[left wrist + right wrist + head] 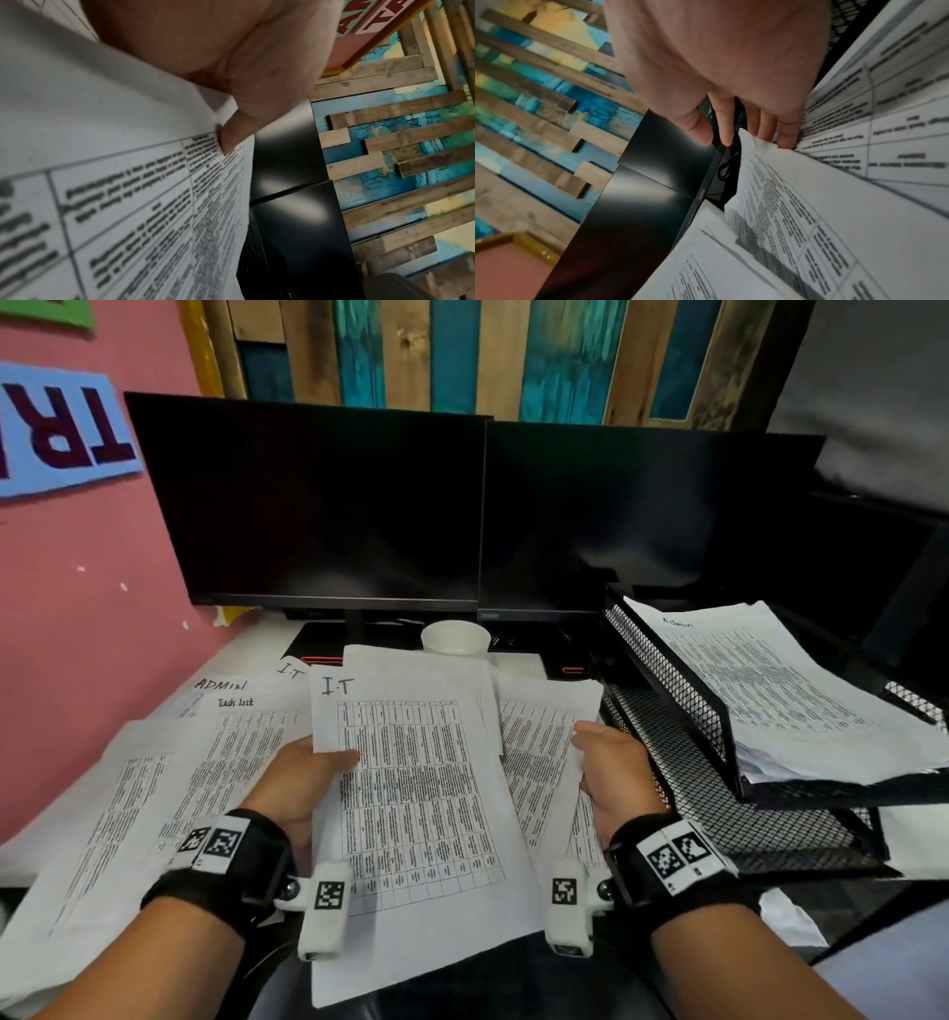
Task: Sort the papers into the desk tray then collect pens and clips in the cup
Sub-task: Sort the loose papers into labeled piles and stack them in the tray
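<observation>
Sorting judged partly done. Sheets headed "Admin" (780, 690) are lodged in the upper tier of the black mesh desk tray (667, 670) at the right; the lower tier appears bare where it is visible. A sheet headed "I.T" (421, 788) is held up at centre, pinched at its left edge between thumb and fingers of the left hand (303, 783). The right hand (613, 778) is seen with fingers straight and loosely spread, resting against loose papers (544, 747) just left of the tray. Further sheets (154, 793), some headed "ADMIN" and "Task list", are spread over the left of the counter (257, 639) and are left to be filed. A white cup (455, 636) stands at the far centre. No pens or clips can be made out, so that stage is judged not begun. Two dark monitors (328, 505) stand at the far edge, backed by a painted plank wall (462, 351); a pink wall (77, 608) lies to the left.
</observation>
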